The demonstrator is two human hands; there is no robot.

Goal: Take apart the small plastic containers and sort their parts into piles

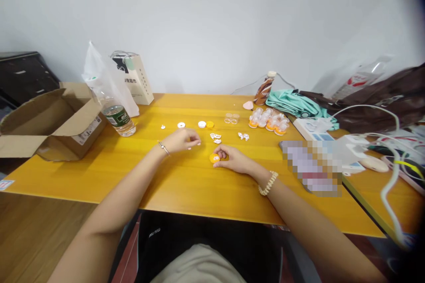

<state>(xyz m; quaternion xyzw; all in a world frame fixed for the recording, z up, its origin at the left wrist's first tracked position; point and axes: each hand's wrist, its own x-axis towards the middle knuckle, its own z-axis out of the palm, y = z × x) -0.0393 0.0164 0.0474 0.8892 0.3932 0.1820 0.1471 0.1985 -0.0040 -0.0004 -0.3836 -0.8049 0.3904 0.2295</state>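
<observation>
My right hand (pixel 231 159) grips a small round yellow cap-like piece (pixel 212 158) with something pale in its middle, just above the table. Over the table to the left, my left hand (pixel 183 139) has loosely bent fingers, thumb and forefinger apart, and nothing visible in them. Beyond the hands lie a white ring (pixel 181 125), a white disc (pixel 202 124) touching a yellow disc (pixel 210 124), and a tiny white part (pixel 163 127). White perforated pieces (pixel 215 137) are nearest the right hand, with two more white pieces (pixel 243 136) farther right. Two clear cylinders (pixel 231 118) stand behind them.
Several clear capsules with orange bases (pixel 268 120) stand at the back right, near a brown drink bottle (pixel 264 88) and green cloth (pixel 295 102). A blurred-out flat object (pixel 308 168) lies right. A water bottle (pixel 116 115) and open cardboard box (pixel 66 128) stand left.
</observation>
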